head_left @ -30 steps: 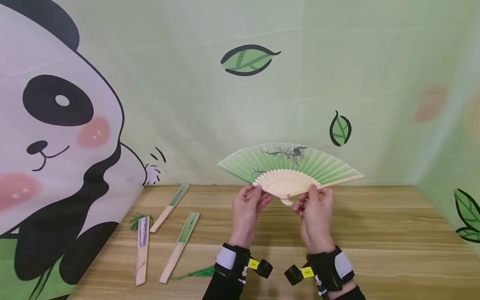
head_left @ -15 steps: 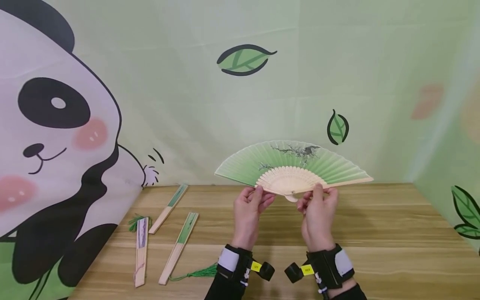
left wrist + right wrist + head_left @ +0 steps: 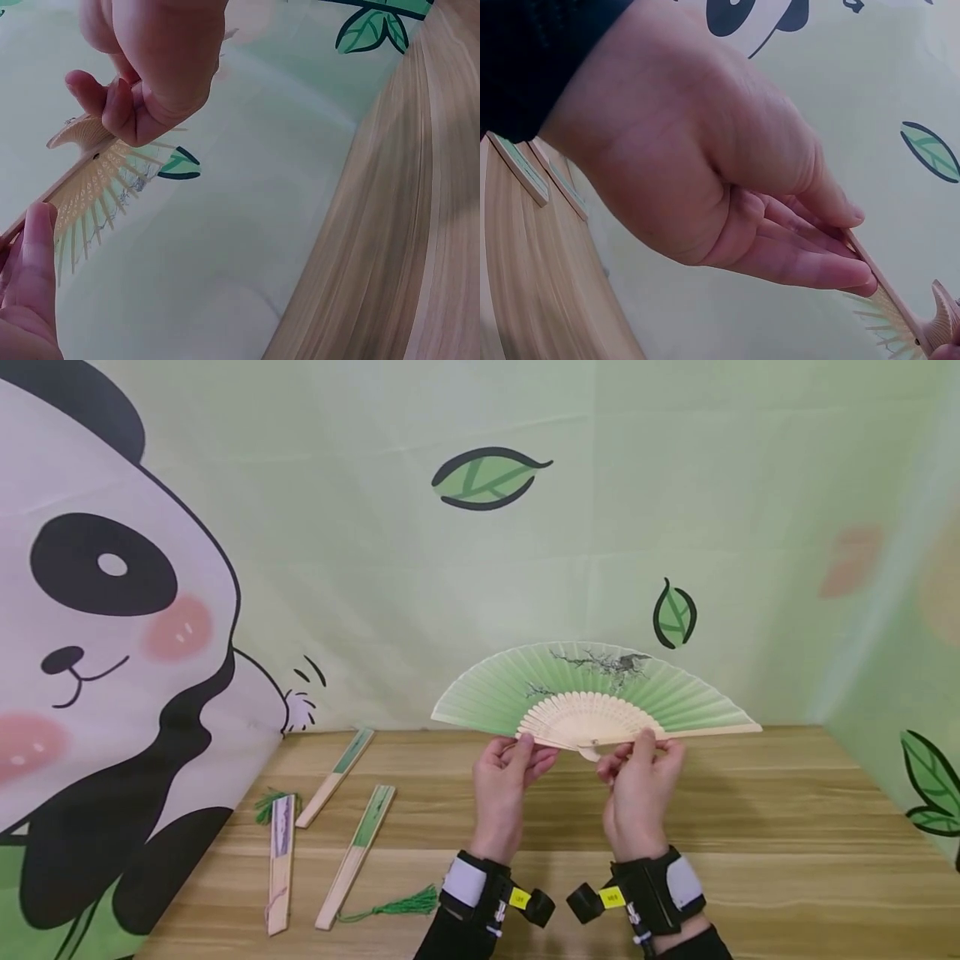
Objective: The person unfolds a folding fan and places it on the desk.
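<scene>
A green folding fan point(image 3: 600, 693), printed with dark branches, is spread in a wide arc above the wooden table. My left hand point(image 3: 501, 789) pinches its left outer rib between thumb and fingers. On the other side of the pivot, my right hand point(image 3: 641, 793) pinches the right outer rib, thumb in front. The fan's pale bamboo ribs point(image 3: 82, 195) and pivot show in the left wrist view, near both hands. Only a small piece of the fan point(image 3: 889, 300) appears at the lower right of the right wrist view. Some fingers are hidden behind the ribs.
Several folded fans lie on the table point(image 3: 750, 860) to the left: one with a purple end point(image 3: 282, 864), a green-ended fan point(image 3: 356, 858) with a green tassel point(image 3: 405, 902), and another point(image 3: 335, 777) farther back. A panda-printed backdrop point(image 3: 375, 568) stands behind.
The fan has spread slightly wider, its right end moving outward and down. Both hands have shifted a little to the right. The folded fans lie where they were.
</scene>
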`<state>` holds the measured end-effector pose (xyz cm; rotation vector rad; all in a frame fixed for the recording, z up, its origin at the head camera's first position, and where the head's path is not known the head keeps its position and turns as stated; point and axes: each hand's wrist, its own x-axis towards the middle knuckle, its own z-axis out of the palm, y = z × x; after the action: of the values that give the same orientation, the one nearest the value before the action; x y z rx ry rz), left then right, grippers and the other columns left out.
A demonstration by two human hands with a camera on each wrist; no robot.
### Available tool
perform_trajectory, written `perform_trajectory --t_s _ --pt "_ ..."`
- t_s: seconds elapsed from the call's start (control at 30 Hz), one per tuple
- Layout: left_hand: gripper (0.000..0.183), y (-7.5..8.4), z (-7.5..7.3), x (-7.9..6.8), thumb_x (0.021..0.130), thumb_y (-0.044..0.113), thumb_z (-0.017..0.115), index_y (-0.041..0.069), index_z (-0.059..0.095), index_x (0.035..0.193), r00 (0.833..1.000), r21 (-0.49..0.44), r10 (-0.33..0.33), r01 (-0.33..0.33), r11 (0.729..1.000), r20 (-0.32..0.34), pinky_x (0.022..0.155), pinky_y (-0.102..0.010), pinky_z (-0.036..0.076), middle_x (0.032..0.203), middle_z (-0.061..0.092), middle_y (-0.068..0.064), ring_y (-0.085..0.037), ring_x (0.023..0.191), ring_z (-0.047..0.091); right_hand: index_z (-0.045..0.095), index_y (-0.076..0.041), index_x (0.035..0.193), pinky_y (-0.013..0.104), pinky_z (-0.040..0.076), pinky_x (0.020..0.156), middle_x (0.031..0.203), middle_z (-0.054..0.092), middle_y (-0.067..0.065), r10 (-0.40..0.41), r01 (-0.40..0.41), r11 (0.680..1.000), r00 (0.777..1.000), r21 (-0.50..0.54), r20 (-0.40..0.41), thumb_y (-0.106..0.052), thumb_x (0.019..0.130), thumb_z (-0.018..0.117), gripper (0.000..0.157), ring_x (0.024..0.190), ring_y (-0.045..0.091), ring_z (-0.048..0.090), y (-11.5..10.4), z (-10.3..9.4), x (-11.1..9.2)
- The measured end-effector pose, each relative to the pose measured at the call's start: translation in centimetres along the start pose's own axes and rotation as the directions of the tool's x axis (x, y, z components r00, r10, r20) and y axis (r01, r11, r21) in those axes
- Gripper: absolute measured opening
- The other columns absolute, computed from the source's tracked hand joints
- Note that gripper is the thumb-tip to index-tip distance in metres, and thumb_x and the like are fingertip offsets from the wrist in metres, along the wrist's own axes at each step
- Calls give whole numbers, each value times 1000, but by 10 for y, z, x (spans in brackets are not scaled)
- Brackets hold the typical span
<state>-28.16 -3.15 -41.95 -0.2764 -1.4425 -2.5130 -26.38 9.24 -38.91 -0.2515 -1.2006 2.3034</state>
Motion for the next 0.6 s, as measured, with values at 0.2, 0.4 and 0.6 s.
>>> perform_trajectory --t_s 0.2,0.4,0.6 --pt "26 -3 2 -3 100 17 60 -5 55 114 1000 5 -23 23 1000 7 84 -41 55 102 65 -24 -31 91 67 25 -13 102 19 43 48 81 41 4 -2 2 1000 1000 0 -21 -25 108 36 18 50 11 47 1 -3 4" --pt "26 -6 4 -7 100 16 59 -4 55 115 999 15 -50 50 999 9 84 -40 55 102 65 -22 -30 92 67 25 -13 102 18 42 48 82 39 3 26 -26 1000 998 -7 -55 -25 109 35 17 51 10 45 2 -8 9" --pt "26 -10 10 -8 100 11 58 -3 53 121 997 -18 -68 69 997 47 86 -44 53 104 65 -22 -31 93 67 24 -13 100 17 37 45 80 37 1 30 -26 998 997 53 -74 -22 108 36 17 49 8 40 -3 -10 16"
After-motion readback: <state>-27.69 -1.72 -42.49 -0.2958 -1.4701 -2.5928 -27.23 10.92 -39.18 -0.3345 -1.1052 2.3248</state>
